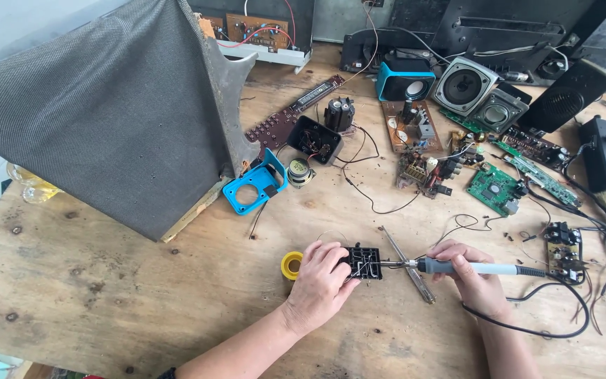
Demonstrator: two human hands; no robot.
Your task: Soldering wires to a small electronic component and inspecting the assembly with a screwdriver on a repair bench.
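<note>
My left hand (320,281) pins the small black plastic module (365,262) by its near edge, flat on the table (142,302), just beside a yellow solder spool (292,265). My right hand (473,275) is closed around the soldering iron (457,267), tip at the module. I judge the module light, stiff, brittle and prone to sliding, so I hold its edges, clear of the thin wires
</note>
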